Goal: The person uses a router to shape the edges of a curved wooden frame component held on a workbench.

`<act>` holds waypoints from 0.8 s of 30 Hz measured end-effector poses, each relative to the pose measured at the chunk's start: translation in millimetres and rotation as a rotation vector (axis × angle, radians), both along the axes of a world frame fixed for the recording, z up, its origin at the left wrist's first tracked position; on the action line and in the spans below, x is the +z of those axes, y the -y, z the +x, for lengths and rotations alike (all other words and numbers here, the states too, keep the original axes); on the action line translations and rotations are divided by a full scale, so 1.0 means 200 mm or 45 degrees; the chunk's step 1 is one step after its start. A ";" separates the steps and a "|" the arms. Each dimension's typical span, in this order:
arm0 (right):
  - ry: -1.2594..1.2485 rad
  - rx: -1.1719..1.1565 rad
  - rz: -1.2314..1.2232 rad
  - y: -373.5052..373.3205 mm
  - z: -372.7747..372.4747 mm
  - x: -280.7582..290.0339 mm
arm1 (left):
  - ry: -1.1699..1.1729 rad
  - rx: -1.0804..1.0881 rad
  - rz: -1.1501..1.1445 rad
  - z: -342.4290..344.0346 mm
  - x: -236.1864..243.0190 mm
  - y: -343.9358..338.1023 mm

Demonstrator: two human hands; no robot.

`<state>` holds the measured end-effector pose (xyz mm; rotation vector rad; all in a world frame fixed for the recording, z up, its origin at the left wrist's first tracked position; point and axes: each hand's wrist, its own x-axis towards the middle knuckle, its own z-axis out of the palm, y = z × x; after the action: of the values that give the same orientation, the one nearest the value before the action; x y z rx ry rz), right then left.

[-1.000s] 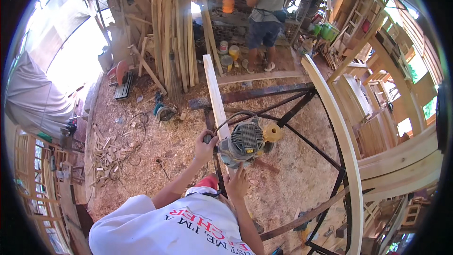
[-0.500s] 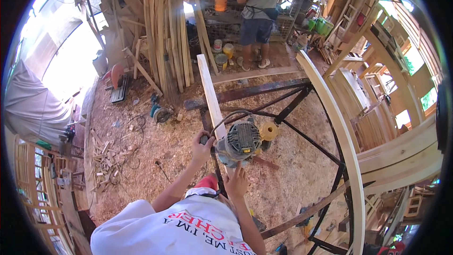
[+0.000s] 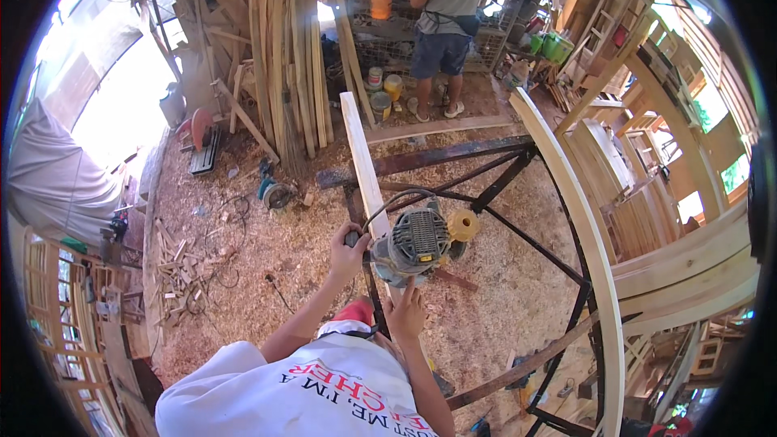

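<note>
A dark, rib-topped power tool that looks like a router (image 3: 419,239) rests on a pale wooden bar (image 3: 366,170). My left hand (image 3: 348,255) is closed round a black knob at the tool's left side. At the tool's near edge, my right hand (image 3: 407,316) grips the near end of the bar, its index finger pointing up to the tool's base. What its thumb side presses on is partly hidden. A yellowish, round, holed piece (image 3: 463,226) sits at the tool's right. The bar lies across a dark metal frame (image 3: 421,163).
A long pale board (image 3: 579,210) lies along the frame's right side. Wood shavings cover the floor (image 3: 243,275), with a circular saw (image 3: 277,193) and offcuts (image 3: 184,273) at left. Tall planks (image 3: 279,57) lean behind. Another person (image 3: 441,24) stands at the back shelves.
The view has shifted very slightly. Both hands and the router keep nearly the same place on the bar.
</note>
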<state>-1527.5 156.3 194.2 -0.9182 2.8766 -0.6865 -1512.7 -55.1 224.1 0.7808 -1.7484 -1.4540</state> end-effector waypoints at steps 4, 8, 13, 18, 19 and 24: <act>0.017 0.005 0.005 0.03 0.03 0.01 | -0.041 0.007 0.114 0.03 -0.02 0.03; 0.068 -0.048 -0.022 0.01 -0.01 0.04 | -0.042 0.092 0.037 -0.05 0.00 -0.02; 0.046 -0.101 0.107 0.01 0.01 -0.09 | -0.068 0.038 0.100 0.00 -0.12 0.07; 0.076 -0.154 0.173 -0.06 0.00 -0.05 | -0.131 0.005 -0.126 -0.03 -0.05 0.00; 0.009 -0.164 0.123 -0.05 0.01 -0.06 | -0.133 -0.071 -0.125 -0.05 0.03 -0.04; 0.025 -0.153 0.061 -0.06 0.04 -0.02 | -0.103 -0.085 0.166 -0.03 0.05 -0.04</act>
<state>-1520.3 168.1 190.2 -0.7344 2.9360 -0.6277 -1518.1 -46.9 234.6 0.7254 -1.6460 -1.6351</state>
